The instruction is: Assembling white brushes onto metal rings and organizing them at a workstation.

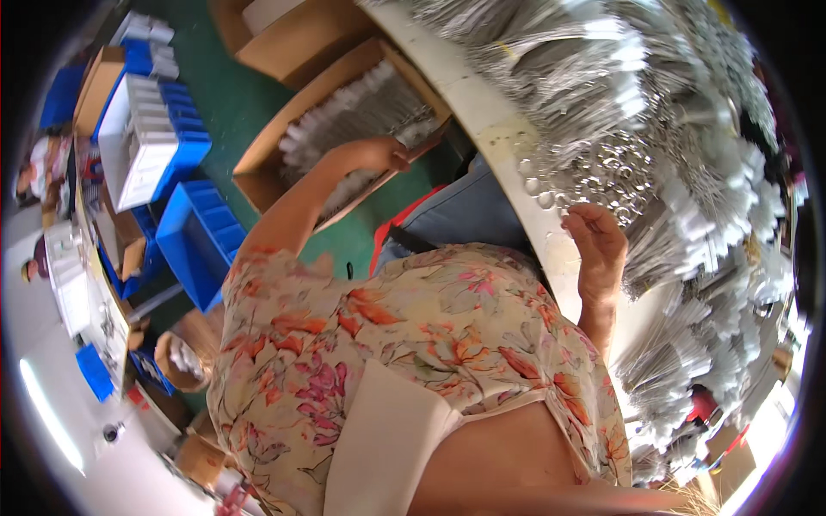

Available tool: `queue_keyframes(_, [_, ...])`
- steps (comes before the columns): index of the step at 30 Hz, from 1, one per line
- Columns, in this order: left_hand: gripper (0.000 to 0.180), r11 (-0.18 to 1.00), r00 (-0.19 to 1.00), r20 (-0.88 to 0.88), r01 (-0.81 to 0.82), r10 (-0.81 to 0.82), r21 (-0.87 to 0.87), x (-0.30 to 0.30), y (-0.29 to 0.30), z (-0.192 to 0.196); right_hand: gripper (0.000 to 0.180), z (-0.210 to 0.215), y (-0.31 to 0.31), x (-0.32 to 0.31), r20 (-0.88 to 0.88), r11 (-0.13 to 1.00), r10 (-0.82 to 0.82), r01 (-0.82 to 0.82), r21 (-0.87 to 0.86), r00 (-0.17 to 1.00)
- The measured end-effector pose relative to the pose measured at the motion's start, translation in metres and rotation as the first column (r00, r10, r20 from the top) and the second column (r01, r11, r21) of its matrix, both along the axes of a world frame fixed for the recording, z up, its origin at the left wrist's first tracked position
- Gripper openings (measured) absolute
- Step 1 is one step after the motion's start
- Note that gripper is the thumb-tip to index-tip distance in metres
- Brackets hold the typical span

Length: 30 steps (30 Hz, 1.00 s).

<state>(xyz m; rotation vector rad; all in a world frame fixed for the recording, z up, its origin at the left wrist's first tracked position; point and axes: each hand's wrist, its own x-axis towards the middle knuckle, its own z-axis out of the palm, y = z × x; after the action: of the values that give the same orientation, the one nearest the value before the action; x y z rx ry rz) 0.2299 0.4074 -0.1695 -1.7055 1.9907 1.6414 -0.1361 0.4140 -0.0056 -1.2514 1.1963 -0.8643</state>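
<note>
My left hand (pixel 381 155) reaches out to the left, over the near edge of an open cardboard box (pixel 258 163) filled with bundles of grey wires with white ends (pixel 361 112). Its fingers are curled and partly hidden, so I cannot tell whether it holds anything. My right hand (pixel 598 245) is raised at the edge of the white table (pixel 482 112), fingers bent, right beside a heap of small metal rings (pixel 602 172). I cannot make out whether a ring is pinched in it. My flowered shirt (pixel 413 344) fills the lower middle.
The table is piled with many bundles of grey wires with white tags (pixel 688 224). Blue plastic bins (pixel 198 232) and a bin of white parts (pixel 142 138) stand on the green floor at left. More cardboard boxes (pixel 292 34) lie beyond. A person sits at far left (pixel 39 172).
</note>
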Motion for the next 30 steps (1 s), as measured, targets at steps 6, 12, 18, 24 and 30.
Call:
queue_keyframes(6, [0.030, 0.960, 0.810, -0.572, 0.247, -0.128, 0.134, -0.051, -0.100, 0.219, 0.013, 0.030, -0.027, -0.034, 0.094, 0.999, -0.045, 0.045, -0.002, 0.995])
queue_keyframes(12, [0.028, 0.894, 0.893, -0.338, 0.137, -0.298, -0.427, -0.164, -0.283, 0.272, 0.015, 0.062, -0.032, -0.120, 0.109, 0.938, -0.278, 0.294, -0.186, 0.954])
queue_keyframes(18, [0.020, 0.402, 0.939, 0.340, 0.331, -0.050, -0.854, -0.209, -0.445, 0.186, 0.017, 0.081, -0.047, -0.194, -0.179, 0.854, -0.496, 0.440, -0.276, 0.850])
queue_keyframes(24, [0.022, 0.321, 0.756, 0.631, 0.563, 0.172, -0.762, -0.246, -0.438, 0.166, 0.015, 0.069, -0.109, -0.249, -0.355, 0.824, -0.554, 0.433, -0.365, 0.753])
queue_keyframes(30, [0.025, 0.325, 0.974, 0.002, -0.073, 0.224, -0.943, -0.253, -0.429, 0.193, 0.025, 0.045, -0.189, -0.230, -0.575, 0.897, -0.442, 0.352, -0.268, 0.689])
